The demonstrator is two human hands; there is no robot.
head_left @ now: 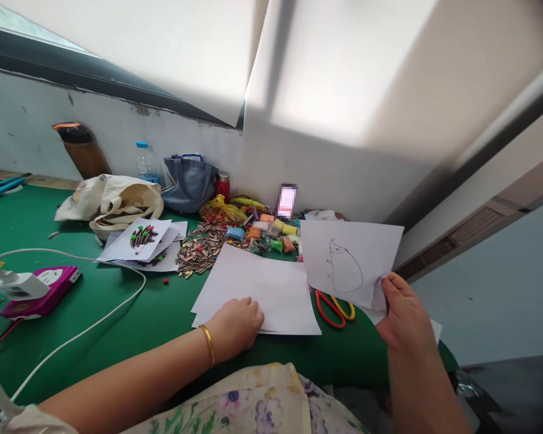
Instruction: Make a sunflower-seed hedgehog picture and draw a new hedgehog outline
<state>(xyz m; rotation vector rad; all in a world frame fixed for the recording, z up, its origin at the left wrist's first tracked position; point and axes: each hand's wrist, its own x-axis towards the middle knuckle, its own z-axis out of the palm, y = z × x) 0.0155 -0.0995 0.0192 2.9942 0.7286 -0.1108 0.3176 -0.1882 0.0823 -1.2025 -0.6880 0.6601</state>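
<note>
My right hand [402,313] is closed on the lower right corner of a white sheet [348,259] with a pencil outline drawn on it, holding it up above the table edge. My left hand [238,325], a gold bangle on its wrist, rests with curled fingers on the near edge of a stack of blank white paper [257,286] lying on the green table [158,313]. Orange and yellow scissors [335,308] lie between the stack and the held sheet.
A heap of sunflower seeds [203,247] and several coloured clay pieces [271,232] lie behind the paper. Sheets with seed pictures [142,241], cloth bags [117,202], a water bottle [145,161] and a phone [286,201] stand near the wall. A pink device [40,295] with a white cable lies left.
</note>
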